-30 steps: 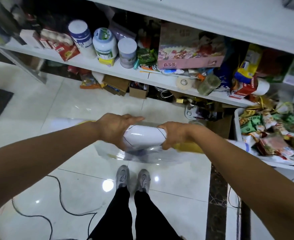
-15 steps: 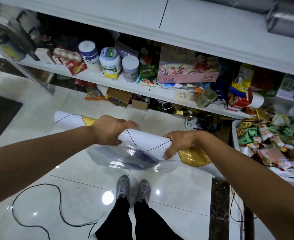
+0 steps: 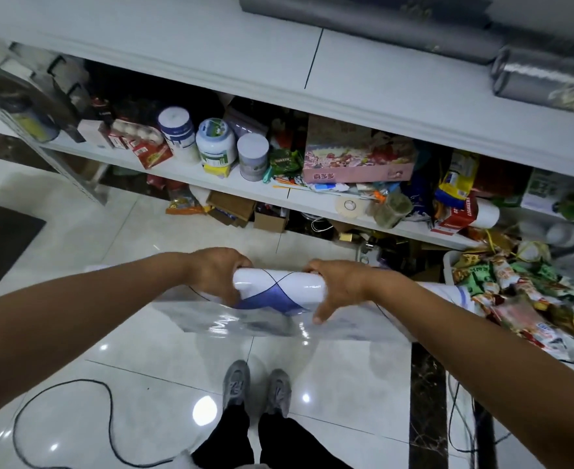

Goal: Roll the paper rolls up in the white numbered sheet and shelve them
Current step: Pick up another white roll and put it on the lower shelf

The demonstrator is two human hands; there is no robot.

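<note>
Since half a second ago the white sheet point(image 3: 279, 286) has turned in the hands: its yellow patches are out of sight, a blue patch crossed by dark curved lines faces up, and the roll lies level rather than slanted. At far left a black cable point(image 3: 109, 414) loops over the glossy floor. The left hand point(image 3: 216, 275) is clenched round the roll's left end, fingers wrapped over the top. The roll is held in the air in front of the cluttered shelf point(image 3: 163, 164) and above the grey shoes point(image 3: 257, 387), with a loose glossy flap hanging beneath it. What lies inside cannot be seen. The right hand point(image 3: 338, 287) grasps the right end, thumb pointing down against the flap. Further right, the sheet's tail reaches a basket point(image 3: 448, 262) of snack packets, and grey rolls point(image 3: 380, 25) lie on the top shelf
</note>
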